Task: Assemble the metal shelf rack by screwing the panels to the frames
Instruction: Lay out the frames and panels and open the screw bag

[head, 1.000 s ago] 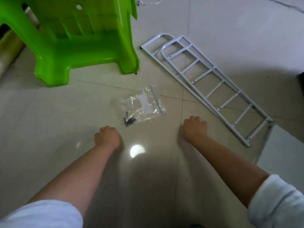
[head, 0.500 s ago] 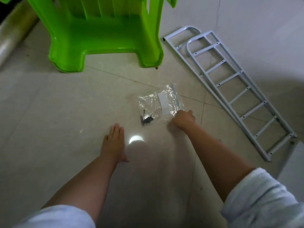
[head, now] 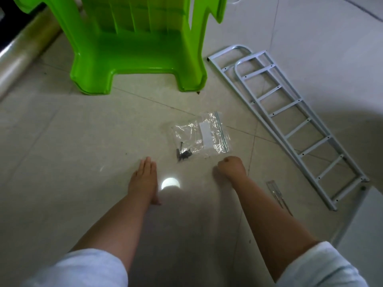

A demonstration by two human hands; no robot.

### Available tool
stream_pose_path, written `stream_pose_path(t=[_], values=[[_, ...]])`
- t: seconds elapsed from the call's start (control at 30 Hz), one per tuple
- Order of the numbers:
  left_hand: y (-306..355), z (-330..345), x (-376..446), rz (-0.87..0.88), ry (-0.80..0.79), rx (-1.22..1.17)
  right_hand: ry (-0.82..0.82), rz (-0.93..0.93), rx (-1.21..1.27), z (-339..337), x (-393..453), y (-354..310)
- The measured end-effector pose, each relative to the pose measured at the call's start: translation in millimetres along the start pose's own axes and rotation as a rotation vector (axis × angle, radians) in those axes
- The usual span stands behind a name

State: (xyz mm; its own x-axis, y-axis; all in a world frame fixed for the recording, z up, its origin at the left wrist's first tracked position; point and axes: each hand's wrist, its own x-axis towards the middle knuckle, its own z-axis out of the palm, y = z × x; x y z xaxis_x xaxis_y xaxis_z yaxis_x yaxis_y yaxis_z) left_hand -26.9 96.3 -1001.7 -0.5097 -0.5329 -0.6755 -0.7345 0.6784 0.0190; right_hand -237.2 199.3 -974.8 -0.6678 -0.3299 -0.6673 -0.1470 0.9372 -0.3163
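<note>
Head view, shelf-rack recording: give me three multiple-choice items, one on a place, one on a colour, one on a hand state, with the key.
1. Where does the screw bag lie?
A. on the floor tiles between the stool and the hands
B. on top of the stool
C. on the frames

2. What colour is the plastic stool?
A. red
B. green
C. blue

3. How is the right hand?
A. flat, fingers straight
B. gripping a frame
C. curled in a fist

Key: 1 A, the bag sits on bare tile ahead of both hands. 2 B, the stool is bright green. 3 C, its fingers are curled under, while the left hand lies straight; the metal frames lie untouched.
</note>
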Motion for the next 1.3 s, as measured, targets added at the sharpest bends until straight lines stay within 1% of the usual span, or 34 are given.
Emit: stream_pose_path(t=[0.07, 0.23, 0.33, 0.43, 0.5, 0.57, 0.63, 0.7, 0.8, 0.83, 0.9, 0.97, 1.0, 1.03, 1.1, 1.17, 1.23, 1.27, 1.3], values=[[0.9, -3.0, -1.3, 0.006, -0.014, 0.008, 0.002, -0.051, 0.016, -0.8, 5.5, -0.6], [9.5, -8.4, 3.2, -0.026, -0.057, 0.036, -0.052, -0.017, 0.039, -11.9, 13.7, -6.8], [9.3, -7.0, 7.0, -0.021, -0.078, 0.095, -0.052, -0.049, 0.105, -13.6, 25.9, -7.1], [7.5, -5.5, 12.4, -0.011, -0.106, 0.160, -0.110, -0.056, 0.112, -14.2, 38.5, -4.9], [8.0, -3.1, 17.1, -0.003, -0.135, 0.202, -0.127, -0.017, 0.172, -12.6, 46.4, -4.9], [8.0, 0.5, 21.2, -0.009, -0.142, 0.218, -0.100, 0.032, 0.217, -10.8, 52.8, -4.8], [7.6, 2.5, 24.2, -0.015, -0.141, 0.235, -0.094, 0.037, 0.249, -13.1, 51.1, -9.6], [8.7, 1.7, 23.3, -0.026, -0.145, 0.239, -0.062, -0.048, 0.258, -19.6, 41.4, -15.2], [8.7, 1.5, 24.8, -0.054, -0.159, 0.210, 0.126, -0.284, 0.277, -32.5, 18.9, -24.2], [6.9, 5.1, 27.6, -0.070, -0.167, 0.202, 0.161, -0.373, 0.304, -37.7, 8.9, -28.4], [6.3, 8.0, 31.5, -0.095, -0.209, 0.217, 0.171, -0.525, 0.327, -49.8, -9.0, -35.4], [7.7, -1.8, 32.9, -0.120, -0.227, 0.213, 0.156, -0.656, 0.269, -62.1, -26.1, -41.7], [8.9, -12.8, 32.0, -0.123, -0.213, 0.146, 0.142, -0.722, 0.231, -68.4, -34.1, -43.3], [10.4, -25.4, 29.7, -0.131, -0.175, -0.007, 0.126, -0.770, 0.191, -73.3, -40.1, -44.6], [11.7, -54.6, 23.6, -0.159, -0.107, -0.428, 0.078, -0.818, 0.133, -82.6, -49.9, -46.3], [16.2, -82.5, 14.0, -0.172, -0.003, -0.799, 0.026, -0.829, 0.072, -91.1, -58.4, -46.5], [29.3, -103.1, 0.4, -0.212, 0.038, -1.259, -0.035, -0.830, 0.039, -97.3, -64.8, -45.5], [38.3, -113.1, -6.4, -0.226, 0.039, -1.428, -0.073, -0.818, 0.027, -99.5, -68.0, -45.4], [45.7, -121.6, -11.0, -0.222, 0.034, -1.519, -0.119, -0.795, 0.015, -101.5, -70.5, -45.3]])
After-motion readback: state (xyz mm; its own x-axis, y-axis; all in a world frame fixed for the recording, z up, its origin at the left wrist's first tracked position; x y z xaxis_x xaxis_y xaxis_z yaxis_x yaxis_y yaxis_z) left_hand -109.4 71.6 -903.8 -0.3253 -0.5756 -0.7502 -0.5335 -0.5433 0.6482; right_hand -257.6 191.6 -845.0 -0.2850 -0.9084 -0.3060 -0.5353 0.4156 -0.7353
